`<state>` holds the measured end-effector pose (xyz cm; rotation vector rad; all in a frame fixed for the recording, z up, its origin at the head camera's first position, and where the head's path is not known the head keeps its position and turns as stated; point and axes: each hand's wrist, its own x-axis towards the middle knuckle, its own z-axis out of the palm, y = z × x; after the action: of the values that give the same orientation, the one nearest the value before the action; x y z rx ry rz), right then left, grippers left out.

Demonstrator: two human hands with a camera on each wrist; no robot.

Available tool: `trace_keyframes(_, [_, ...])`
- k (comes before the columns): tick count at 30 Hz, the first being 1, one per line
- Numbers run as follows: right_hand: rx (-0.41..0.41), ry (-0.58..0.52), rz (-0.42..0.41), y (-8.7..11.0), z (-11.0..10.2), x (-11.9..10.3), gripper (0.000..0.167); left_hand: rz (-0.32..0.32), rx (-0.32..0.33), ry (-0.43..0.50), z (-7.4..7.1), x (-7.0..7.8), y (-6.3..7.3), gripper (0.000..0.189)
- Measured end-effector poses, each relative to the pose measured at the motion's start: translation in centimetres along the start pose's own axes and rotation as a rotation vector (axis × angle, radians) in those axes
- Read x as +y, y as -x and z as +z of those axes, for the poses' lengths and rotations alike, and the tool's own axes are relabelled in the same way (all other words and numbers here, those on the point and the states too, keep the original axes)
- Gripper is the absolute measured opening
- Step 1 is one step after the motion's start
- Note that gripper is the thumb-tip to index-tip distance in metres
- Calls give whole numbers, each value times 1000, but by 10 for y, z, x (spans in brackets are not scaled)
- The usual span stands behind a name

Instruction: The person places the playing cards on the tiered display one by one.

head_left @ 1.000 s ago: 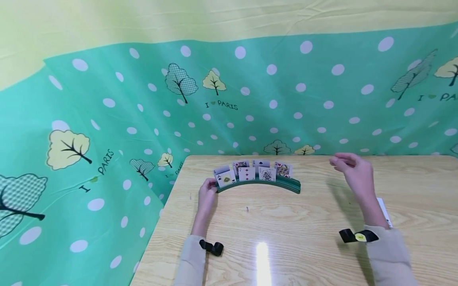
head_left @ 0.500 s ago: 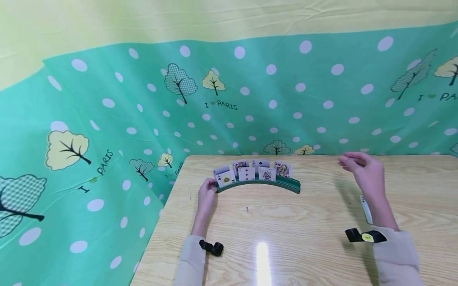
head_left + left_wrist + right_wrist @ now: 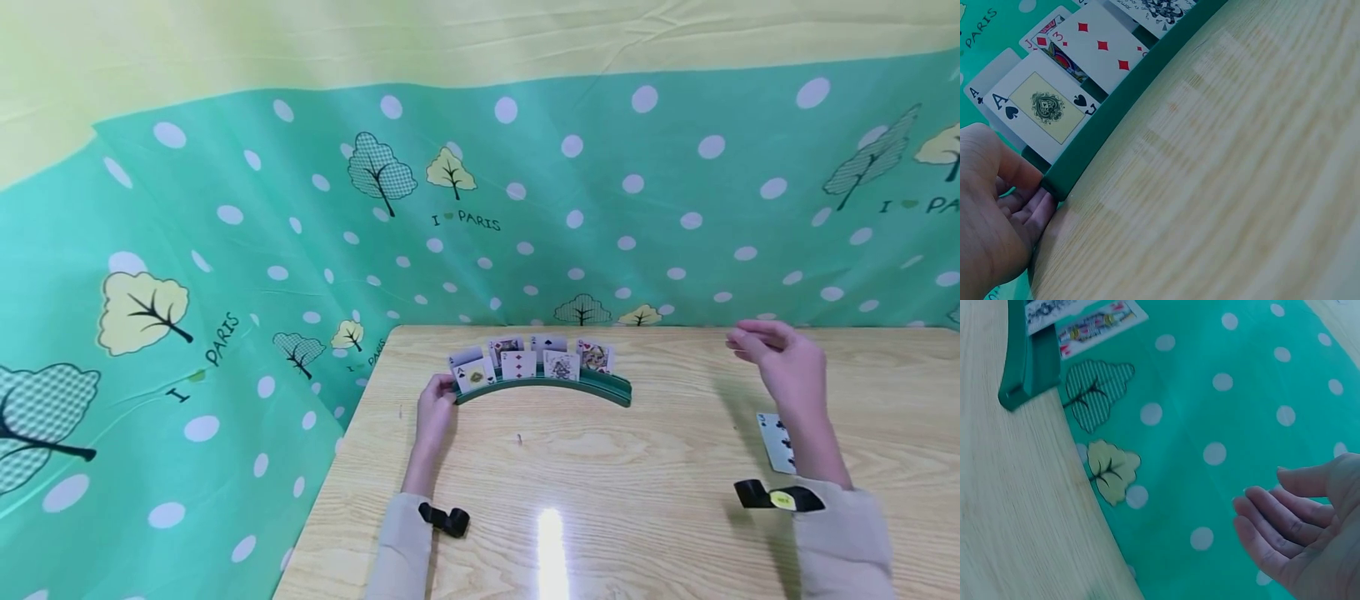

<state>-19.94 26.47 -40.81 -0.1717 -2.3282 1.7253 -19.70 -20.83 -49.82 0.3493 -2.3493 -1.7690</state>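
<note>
A curved green card holder (image 3: 611,386) stands on the table with playing cards upright in two rows. Its front row has an ace of spades (image 3: 1044,106), a three of diamonds (image 3: 1101,47) and a joker (image 3: 561,365). Behind these stand several more, among them a jack of diamonds (image 3: 1038,39) and a red face card (image 3: 1100,328) at the right. My left hand (image 3: 433,408) grips the holder's left end, thumb above and fingers below in the left wrist view. Over the table's right side, my right hand (image 3: 789,371) hovers with loosely bent fingers, holding nothing.
A clubs card (image 3: 776,442) lies face up on the wooden table (image 3: 637,500), partly covered by my right forearm. Green dotted cloth (image 3: 525,275) hangs along the table's back edge and left side. The holder's right end has a bare stretch of slot.
My right hand has drifted to the right, away from the holder. More of the clubs card now shows left of that forearm. The left hand and the holder stay put.
</note>
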Motion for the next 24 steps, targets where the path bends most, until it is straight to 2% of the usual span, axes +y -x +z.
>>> trace_keyframes(6, [9, 108, 30, -3, -15, 6, 48, 0, -1, 6, -1, 0, 0, 36])
trace_keyframes(10, [-29, 210, 51, -5, -28, 10, 56, 0, 1, 9, -2, -1, -1, 37])
trace_keyframes(15, [-87, 312, 67, -9, -41, 16, 60, 14, -7, 9, -5, 28, 16, 36])
trace_keyframes(17, [-113, 344, 73, -9, -45, 20, 61, 11, -10, 6, -7, 44, 25, 35])
trace_keyframes(18, [-127, 352, 76, -10, -47, 21, 62, 9, -9, 6, -7, 45, 26, 35])
trace_keyframes(21, [-157, 389, 84, -11, -51, 28, 61, -4, -4, 10, -6, 41, 23, 35])
trace_keyframes(24, [-175, 410, 92, -12, -55, 34, 61, -10, 1, 13, -4, 23, 11, 36])
